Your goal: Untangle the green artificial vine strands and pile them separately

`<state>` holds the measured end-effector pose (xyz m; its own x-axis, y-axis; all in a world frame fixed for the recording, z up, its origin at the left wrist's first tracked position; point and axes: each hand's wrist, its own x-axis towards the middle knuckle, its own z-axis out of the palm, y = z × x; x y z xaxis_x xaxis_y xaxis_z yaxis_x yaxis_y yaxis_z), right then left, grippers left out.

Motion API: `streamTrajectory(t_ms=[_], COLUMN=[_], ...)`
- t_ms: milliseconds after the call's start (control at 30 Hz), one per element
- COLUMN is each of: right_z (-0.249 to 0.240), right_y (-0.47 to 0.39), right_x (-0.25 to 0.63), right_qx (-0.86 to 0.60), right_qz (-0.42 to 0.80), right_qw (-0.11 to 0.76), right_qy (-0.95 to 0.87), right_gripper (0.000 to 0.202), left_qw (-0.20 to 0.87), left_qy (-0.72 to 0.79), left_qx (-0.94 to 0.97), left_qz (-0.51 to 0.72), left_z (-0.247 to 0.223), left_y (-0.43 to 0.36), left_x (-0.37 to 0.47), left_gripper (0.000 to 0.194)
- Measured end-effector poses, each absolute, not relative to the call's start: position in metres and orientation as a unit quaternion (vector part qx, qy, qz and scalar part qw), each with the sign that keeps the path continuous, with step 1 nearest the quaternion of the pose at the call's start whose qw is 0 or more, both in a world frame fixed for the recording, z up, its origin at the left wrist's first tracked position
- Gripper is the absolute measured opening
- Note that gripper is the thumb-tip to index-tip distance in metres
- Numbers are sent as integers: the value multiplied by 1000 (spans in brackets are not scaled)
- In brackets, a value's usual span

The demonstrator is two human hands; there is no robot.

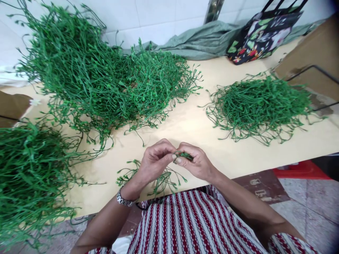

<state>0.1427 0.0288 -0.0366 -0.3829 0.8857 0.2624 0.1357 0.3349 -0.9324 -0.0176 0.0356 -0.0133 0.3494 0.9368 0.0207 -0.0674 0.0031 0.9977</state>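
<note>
My left hand (156, 160) and my right hand (195, 161) meet over the near edge of the table, thumbs almost touching. Between the curled fingers of my right hand is a small bunch of thin green stems (185, 155), which look like artificial plant stems. The thumb and fingers of my left hand pinch the end of the same bunch; the fingers partly hide it. A few loose branching green sprigs (165, 181) lie on the table below and beside my left hand, which covers some of them.
A large heap of green stems (87, 74) fills the back left of the pale table (185, 120). Another pile (23, 176) hangs over the front left edge, and a third (262, 106) lies right. Behind are a grey-green cloth (196, 38), a floral bag (262, 37) and brown cardboard (312, 53).
</note>
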Motion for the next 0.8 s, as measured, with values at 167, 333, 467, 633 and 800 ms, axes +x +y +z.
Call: streamTrajectory(t_ms=[167,333,467,633,800], right_z=[-35,-35,-34,-33,-32], right_y=[30,29,32,37,39], right_x=[147,150,155,161,162], right_qx=[-359,-354,-324,-316,-241], right_qz=[433,345,331,410,463], right_qw=[438,407,351,277,254], right_qy=[-701,-768,-814,-810,-815], right_gripper=[10,8,14,31,35], left_qw=[588,469,429,427,464], left_qy=[417,443,418,368,284], left_qx=[589,708,767,798,816], left_qz=[365,287,230,214,193], left_z=[-12,-7,-3,-3,-3], left_y=[33,34,35,35,36], left_x=[-19,-21,-22,-22,-23], left_gripper=[6,10,15,17,22])
